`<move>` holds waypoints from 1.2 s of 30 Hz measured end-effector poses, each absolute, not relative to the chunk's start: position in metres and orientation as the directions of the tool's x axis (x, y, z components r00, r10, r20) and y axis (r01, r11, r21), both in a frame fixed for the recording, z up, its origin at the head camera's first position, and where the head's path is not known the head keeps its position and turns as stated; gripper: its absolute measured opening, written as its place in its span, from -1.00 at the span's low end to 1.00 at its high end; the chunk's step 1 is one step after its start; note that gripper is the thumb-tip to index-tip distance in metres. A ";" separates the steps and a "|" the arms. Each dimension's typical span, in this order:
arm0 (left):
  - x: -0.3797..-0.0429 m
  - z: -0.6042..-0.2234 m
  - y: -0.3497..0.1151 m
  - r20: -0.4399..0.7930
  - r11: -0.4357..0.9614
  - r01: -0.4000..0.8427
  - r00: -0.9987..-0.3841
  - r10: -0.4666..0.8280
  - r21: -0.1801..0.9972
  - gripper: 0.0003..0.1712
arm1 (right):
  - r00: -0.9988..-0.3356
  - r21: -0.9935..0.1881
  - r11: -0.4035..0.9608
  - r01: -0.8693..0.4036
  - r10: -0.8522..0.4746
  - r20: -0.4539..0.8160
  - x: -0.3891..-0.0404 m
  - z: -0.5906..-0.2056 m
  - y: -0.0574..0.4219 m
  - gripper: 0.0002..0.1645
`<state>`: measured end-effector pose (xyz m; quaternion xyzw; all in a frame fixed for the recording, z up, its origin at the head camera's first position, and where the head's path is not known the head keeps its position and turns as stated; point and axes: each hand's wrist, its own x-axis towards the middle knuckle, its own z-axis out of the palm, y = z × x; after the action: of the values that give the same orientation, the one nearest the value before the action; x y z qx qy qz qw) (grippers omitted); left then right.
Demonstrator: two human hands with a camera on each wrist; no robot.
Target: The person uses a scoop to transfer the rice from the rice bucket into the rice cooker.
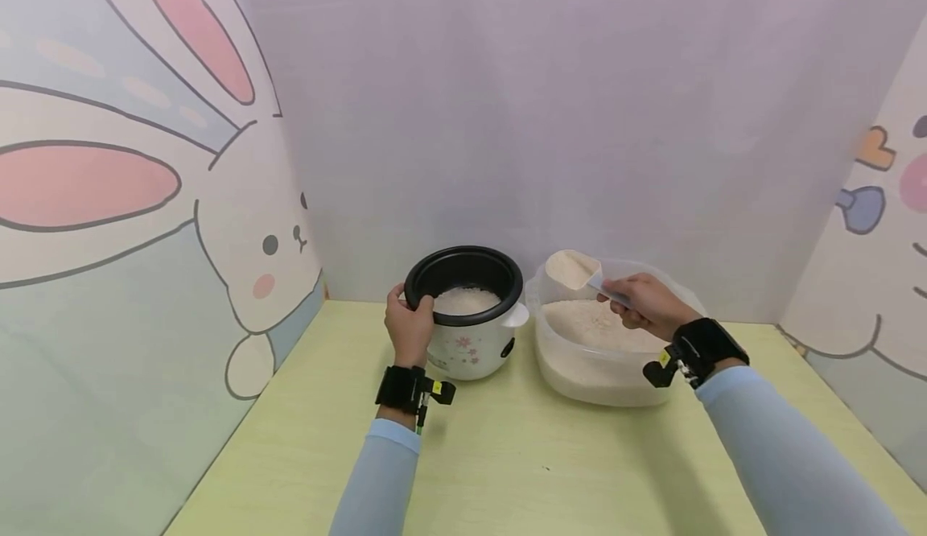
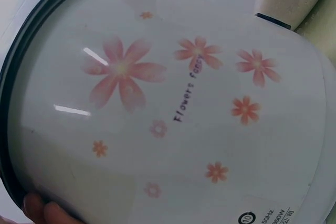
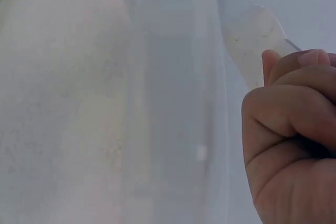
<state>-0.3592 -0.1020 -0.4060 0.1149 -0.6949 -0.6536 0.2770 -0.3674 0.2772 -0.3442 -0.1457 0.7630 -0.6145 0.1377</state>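
A white rice cooker with pink flowers and a black inner pot stands on the table, white rice in its bottom. My left hand grips its left side, thumb over the black rim; in the left wrist view its fingertips show at the lower left. Above a clear plastic tub of rice, my right hand holds a measuring scoop by its handle. The scoop is full of rice and tilts slightly. In the right wrist view the fingers curl round the handle.
The tub stands just right of the cooker, close to the back wall. Yellow-green tabletop stretches in front of both. Walls with cartoon rabbit prints rise at the left and right.
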 end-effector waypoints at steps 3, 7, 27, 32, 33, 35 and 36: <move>-0.359 -0.406 -0.102 0.240 0.123 0.205 -0.820 -0.520 0.971 -0.32 | -0.924 -0.987 0.156 -0.046 -0.383 -0.018 -0.363 -0.334 0.268 -0.54; -0.358 -0.406 -0.102 0.247 0.125 0.214 -0.820 -0.517 0.969 -0.31 | -0.933 -0.993 0.115 -0.032 -0.359 -0.012 -0.357 -0.319 0.250 -0.56; -0.359 -0.405 -0.102 0.232 0.119 0.200 -0.826 -0.514 0.973 -0.31 | -0.928 -0.984 0.134 -0.120 -0.367 0.063 -0.350 -0.289 0.156 -0.48; -0.360 -0.406 -0.102 0.235 0.115 0.205 -0.828 -0.510 0.972 -0.31 | -0.927 -0.977 0.165 -0.138 -0.370 0.069 -0.353 -0.293 0.146 -0.45; -0.360 -0.406 -0.102 0.235 0.113 0.206 -0.828 -0.509 0.972 -0.31 | -0.928 -0.976 0.167 -0.137 -0.365 0.068 -0.354 -0.294 0.144 -0.46; -0.360 -0.406 -0.102 0.233 0.111 0.206 -0.828 -0.509 0.972 -0.32 | -0.931 -0.975 0.176 -0.139 -0.358 0.068 -0.355 -0.296 0.141 -0.48; -0.360 -0.406 -0.102 0.233 0.110 0.206 -0.828 -0.510 0.972 -0.32 | -0.932 -0.973 0.181 -0.142 -0.355 0.070 -0.356 -0.297 0.140 -0.49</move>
<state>-0.3603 -0.1023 -0.4063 0.1097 -0.6935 -0.6580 0.2723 -0.3558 0.1401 -0.2974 -0.1625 0.7638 -0.6188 0.0859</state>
